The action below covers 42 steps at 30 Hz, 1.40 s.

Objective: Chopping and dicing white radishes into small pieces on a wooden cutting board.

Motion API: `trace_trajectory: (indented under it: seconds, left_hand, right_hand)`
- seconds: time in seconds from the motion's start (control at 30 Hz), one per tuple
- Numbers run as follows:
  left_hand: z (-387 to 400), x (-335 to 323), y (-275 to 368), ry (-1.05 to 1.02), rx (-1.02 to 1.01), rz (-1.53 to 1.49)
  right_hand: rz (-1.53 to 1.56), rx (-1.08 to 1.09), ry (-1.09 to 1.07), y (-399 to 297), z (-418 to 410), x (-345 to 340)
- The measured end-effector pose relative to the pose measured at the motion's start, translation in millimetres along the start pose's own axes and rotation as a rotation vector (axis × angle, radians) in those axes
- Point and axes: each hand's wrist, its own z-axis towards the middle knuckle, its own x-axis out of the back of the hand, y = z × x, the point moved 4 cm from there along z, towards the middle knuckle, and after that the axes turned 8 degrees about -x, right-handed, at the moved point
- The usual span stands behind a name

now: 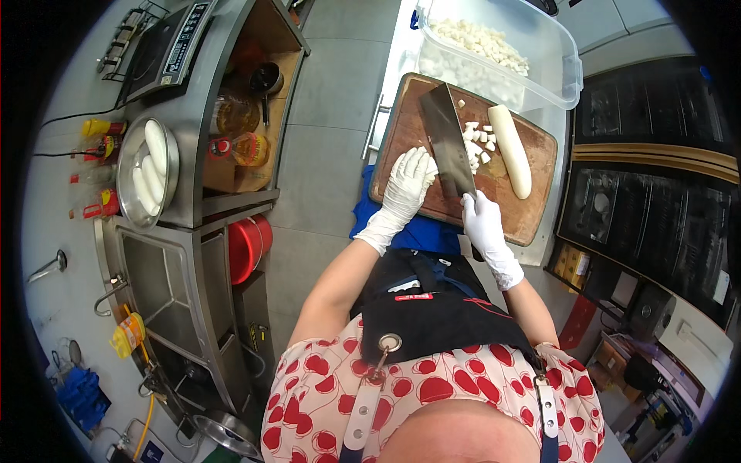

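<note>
On a wooden cutting board (399, 144), my gloved right hand (483, 223) grips the handle of a broad metal cleaver (448, 139). The blade points away from me, its edge near the board. Left of it, my gloved left hand (408, 179) holds down a white vegetable piece (431, 168), mostly hidden under the fingers. Small white cubes (477, 139) lie just right of the blade. A whole peeled white root vegetable (510, 151) rests farther right on the board.
Beyond the board stands a clear plastic bin (550, 75) with white cubes (480, 43) inside. A steel counter with a metal bowl (171, 191) of peeled white roots (153, 176), an induction cooker (168, 52) and a sink (165, 289) is at left. Dark-doored cabinets (648, 231) flank the right.
</note>
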Motion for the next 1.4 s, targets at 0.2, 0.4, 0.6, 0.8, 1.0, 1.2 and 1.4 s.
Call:
trace_trajectory:
  seconds: [0.2, 0.4, 0.6, 0.8, 1.0, 1.2, 1.4]
  left_hand:
    - [-3.9, 18.3, -4.1, 0.164, 0.087, -0.160]
    - [-6.4, 16.3, -5.6, 0.241, 0.060, -0.134]
    - [-2.2, 16.9, -5.0, 0.214, 0.060, -0.154]
    - [1.4, 22.5, -3.7, 0.218, 0.058, -0.180]
    - [3.3, 27.6, -3.1, 0.203, 0.075, -0.182]
    - [6.3, 26.8, -2.8, 0.217, 0.046, -0.223]
    - [0.8, 25.8, -1.5, 0.209, 0.065, -0.208]
  right_hand:
    - [-0.158, 0.094, 0.037, -24.0, -15.2, 21.2]
    - [-0.256, 0.134, 0.000, -32.1, -24.0, 18.3]
    - [-0.415, 0.134, 0.010, -32.9, -22.6, 11.2]
    - [-0.503, 0.163, 0.012, -41.5, -21.9, 8.9]
    - [-0.512, 0.102, -0.045, -45.3, -15.8, 10.4]
    - [-0.551, 0.151, -0.010, -36.8, -0.7, -12.5]
    - [-0.134, 0.034, -0.008, -10.7, 10.5, -10.7]
